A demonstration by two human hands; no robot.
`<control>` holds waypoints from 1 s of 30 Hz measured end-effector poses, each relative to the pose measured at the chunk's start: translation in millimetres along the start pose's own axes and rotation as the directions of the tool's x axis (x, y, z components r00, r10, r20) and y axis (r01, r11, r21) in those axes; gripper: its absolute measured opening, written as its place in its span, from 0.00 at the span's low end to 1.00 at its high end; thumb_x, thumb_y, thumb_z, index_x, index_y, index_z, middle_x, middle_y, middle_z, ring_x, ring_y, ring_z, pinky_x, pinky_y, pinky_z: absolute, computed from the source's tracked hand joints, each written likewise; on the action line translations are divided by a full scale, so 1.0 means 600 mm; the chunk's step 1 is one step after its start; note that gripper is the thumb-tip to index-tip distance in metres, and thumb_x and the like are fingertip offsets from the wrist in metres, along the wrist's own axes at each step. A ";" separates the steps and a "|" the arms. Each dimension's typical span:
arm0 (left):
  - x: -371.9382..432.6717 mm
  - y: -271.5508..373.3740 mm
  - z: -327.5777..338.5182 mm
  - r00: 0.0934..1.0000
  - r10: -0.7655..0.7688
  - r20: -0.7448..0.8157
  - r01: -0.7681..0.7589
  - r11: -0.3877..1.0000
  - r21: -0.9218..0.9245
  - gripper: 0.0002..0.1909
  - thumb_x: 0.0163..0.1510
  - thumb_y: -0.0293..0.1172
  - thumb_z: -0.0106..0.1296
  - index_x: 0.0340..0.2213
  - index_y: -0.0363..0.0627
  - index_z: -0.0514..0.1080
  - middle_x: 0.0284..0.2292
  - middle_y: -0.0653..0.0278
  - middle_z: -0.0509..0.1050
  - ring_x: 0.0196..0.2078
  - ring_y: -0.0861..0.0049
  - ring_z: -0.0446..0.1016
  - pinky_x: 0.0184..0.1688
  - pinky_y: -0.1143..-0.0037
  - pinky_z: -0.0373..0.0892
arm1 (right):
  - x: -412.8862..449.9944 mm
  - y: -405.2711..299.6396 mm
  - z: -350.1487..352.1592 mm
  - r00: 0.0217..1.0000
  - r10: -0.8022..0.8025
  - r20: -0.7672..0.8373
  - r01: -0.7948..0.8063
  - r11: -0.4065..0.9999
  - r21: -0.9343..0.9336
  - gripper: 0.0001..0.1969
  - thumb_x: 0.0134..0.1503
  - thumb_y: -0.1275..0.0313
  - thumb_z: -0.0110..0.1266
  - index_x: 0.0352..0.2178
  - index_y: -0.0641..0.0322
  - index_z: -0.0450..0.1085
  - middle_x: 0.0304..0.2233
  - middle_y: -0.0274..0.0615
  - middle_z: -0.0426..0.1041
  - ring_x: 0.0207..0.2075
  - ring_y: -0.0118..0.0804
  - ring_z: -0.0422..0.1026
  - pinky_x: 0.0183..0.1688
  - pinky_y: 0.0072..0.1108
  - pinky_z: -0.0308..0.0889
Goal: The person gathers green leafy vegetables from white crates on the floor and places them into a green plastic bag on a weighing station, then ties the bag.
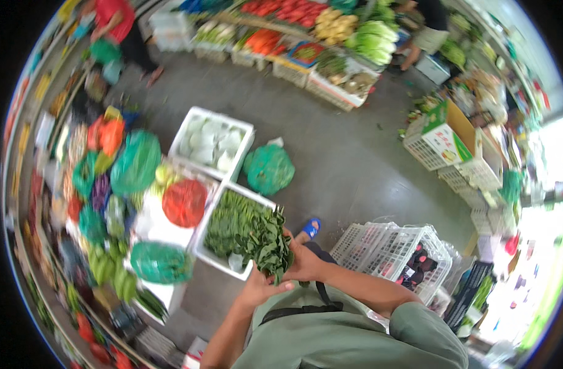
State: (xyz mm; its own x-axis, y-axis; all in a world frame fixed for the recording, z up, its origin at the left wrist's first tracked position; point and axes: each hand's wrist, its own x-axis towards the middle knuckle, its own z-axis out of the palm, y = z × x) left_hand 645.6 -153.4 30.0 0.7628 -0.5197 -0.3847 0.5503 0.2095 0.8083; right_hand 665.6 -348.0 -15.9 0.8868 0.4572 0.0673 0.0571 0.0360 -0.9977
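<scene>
A bunch of dark leafy greens (267,246) is held between my two hands in front of my body. My left hand (258,286) supports it from below at the left, and my right hand (303,260) wraps its right side. Just beyond, a white foam box (221,270) full of green leafy vegetables (230,221) stands under the tips of the bunch. Behind that box is another foam box (251,133) with pale, wrapped produce. A green bag of produce (270,169) lies on the floor beside the boxes.
At the left are a red bag (184,203), green bags (161,262) and other vegetables. White plastic crates (373,249) stand at my right. A vegetable display (290,64) lines the far side. Two people, one in a red shirt (115,23) and one in pale shorts (430,40), are farther off.
</scene>
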 end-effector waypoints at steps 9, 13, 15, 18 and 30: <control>0.211 0.107 0.166 0.991 0.122 0.063 -0.131 0.979 0.159 0.75 0.43 0.46 0.72 0.70 0.59 0.21 0.68 0.43 0.53 0.69 0.49 0.55 0.66 0.53 0.58 | -0.032 -0.089 -0.263 0.820 0.490 -0.296 -0.225 0.751 0.621 0.29 0.53 0.72 0.68 0.56 0.63 0.68 0.49 0.37 0.77 0.50 0.30 0.73 0.55 0.27 0.68; 0.329 0.091 0.216 0.994 0.085 0.073 -0.079 0.993 -0.093 0.51 0.57 0.50 0.62 0.70 0.51 0.43 0.59 0.42 0.67 0.56 0.52 0.73 0.53 0.56 0.74 | -0.104 -0.065 -0.410 0.873 0.357 -0.332 0.089 0.553 0.828 0.26 0.59 0.64 0.60 0.56 0.63 0.67 0.45 0.42 0.78 0.43 0.38 0.78 0.48 0.30 0.74; 0.421 0.021 0.177 0.996 -0.002 0.094 -0.011 0.991 0.135 0.44 0.57 0.47 0.63 0.66 0.47 0.52 0.55 0.44 0.72 0.53 0.55 0.75 0.52 0.59 0.74 | -0.159 -0.073 -0.466 0.837 0.330 -0.435 0.197 0.561 0.804 0.27 0.60 0.59 0.57 0.56 0.64 0.67 0.45 0.47 0.78 0.42 0.42 0.79 0.47 0.35 0.76; 0.500 -0.040 0.125 0.995 -0.031 0.090 -0.065 0.468 0.882 0.25 0.58 0.40 0.63 0.53 0.40 0.72 0.43 0.53 0.81 0.45 0.66 0.80 0.49 0.69 0.75 | -0.211 -0.067 -0.528 0.805 0.351 -0.479 0.393 0.288 0.873 0.31 0.59 0.54 0.56 0.57 0.65 0.67 0.49 0.56 0.76 0.47 0.52 0.78 0.53 0.41 0.73; 0.892 -0.092 -0.067 0.719 -0.622 0.310 -0.574 -0.280 0.770 0.19 0.64 0.48 0.46 0.39 0.50 0.80 0.36 0.51 0.81 0.37 0.49 0.79 0.40 0.61 0.75 | -0.327 -0.035 -0.723 0.289 0.533 -0.795 0.879 0.181 0.441 0.34 0.52 0.48 0.56 0.51 0.66 0.70 0.44 0.57 0.76 0.45 0.56 0.77 0.52 0.45 0.71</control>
State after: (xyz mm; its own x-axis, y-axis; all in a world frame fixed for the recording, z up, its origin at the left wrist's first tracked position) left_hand 1037.2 -409.9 -238.4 0.1016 -0.7606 -0.6412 -0.8531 -0.3981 0.3371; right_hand 689.5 -823.9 -10.7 0.6513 -0.5553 -0.5172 0.5877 0.8003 -0.1191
